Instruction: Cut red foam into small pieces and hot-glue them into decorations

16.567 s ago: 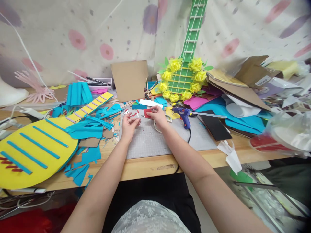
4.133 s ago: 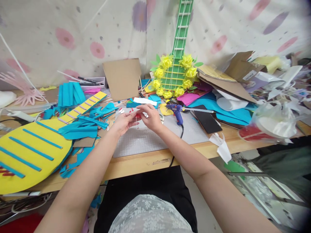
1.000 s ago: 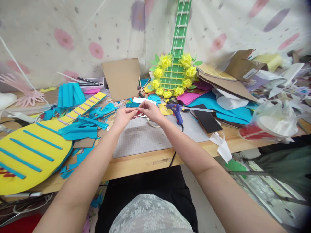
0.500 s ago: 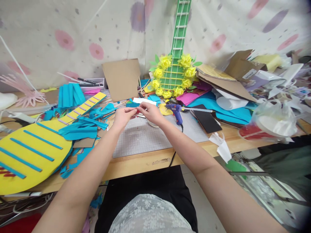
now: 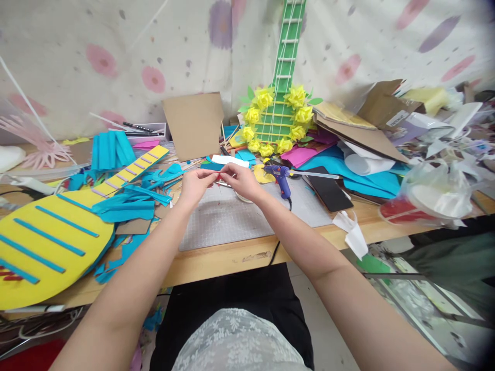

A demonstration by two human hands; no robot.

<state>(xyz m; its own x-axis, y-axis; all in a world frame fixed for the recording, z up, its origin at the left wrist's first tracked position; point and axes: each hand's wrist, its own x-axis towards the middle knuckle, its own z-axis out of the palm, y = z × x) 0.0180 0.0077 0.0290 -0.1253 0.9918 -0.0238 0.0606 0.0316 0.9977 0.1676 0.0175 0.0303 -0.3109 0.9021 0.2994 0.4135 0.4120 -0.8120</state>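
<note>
Above the far part of a grey cutting mat (image 5: 224, 221), my left hand (image 5: 197, 184) and my right hand (image 5: 238, 181) meet fingertip to fingertip. Both are closed in a pinch on a small red piece (image 5: 219, 176), mostly hidden by the fingers; its exact kind does not show. Just behind the hands lies a white strip (image 5: 230, 161). To the right of my right hand rests a blue glue gun (image 5: 281, 179) with a clear glue stick in its back. A round pale object, partly covered, sits under my right wrist.
A yellow guitar-shaped board (image 5: 50, 242) with blue strips lies at left beside blue paper scraps (image 5: 127, 210). Behind stands a green guitar shape (image 5: 284, 72) ringed with yellow paper flowers. At right are a black phone (image 5: 330, 189) and a bagged tub (image 5: 425, 201).
My hands stay in nearly the same place, fingertips still together. A little more of the red piece shows between them.
</note>
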